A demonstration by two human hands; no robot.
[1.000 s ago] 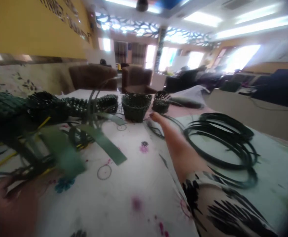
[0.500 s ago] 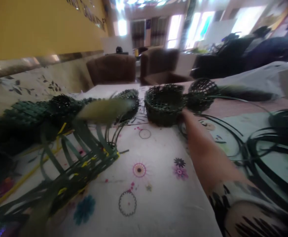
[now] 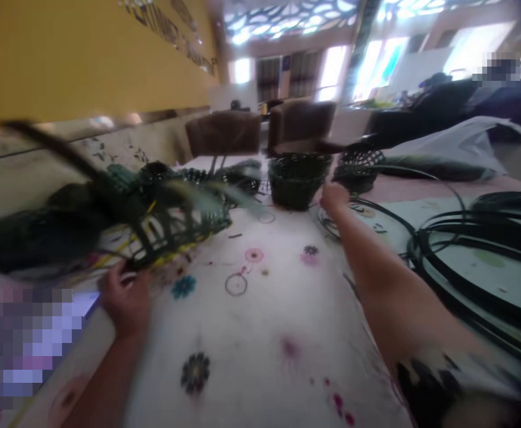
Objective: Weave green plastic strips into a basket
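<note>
My left hand is closed, its fingers curled on the near end of a half-woven basket of dark green strips with yellow pieces along its base. Loose strips stand up from this piece, some smeared by motion. My right hand is closed beside a finished dark green basket. Its fingertips are hidden, so I cannot tell whether it grips the basket's side or the thin green strip looping below. Right of that hand stands a smaller open-weave basket.
Coils of dark green strip lie at the right. A white plastic bag is behind them. More dark woven pieces are heaped at the left by the wall. A flower-patterned cloth covers the table; brown chairs stand beyond.
The view has shifted, and my left hand now shows at the half-woven basket. That piece appears farther up the table with its strips swinging. My right hand stays by the finished basket.
</note>
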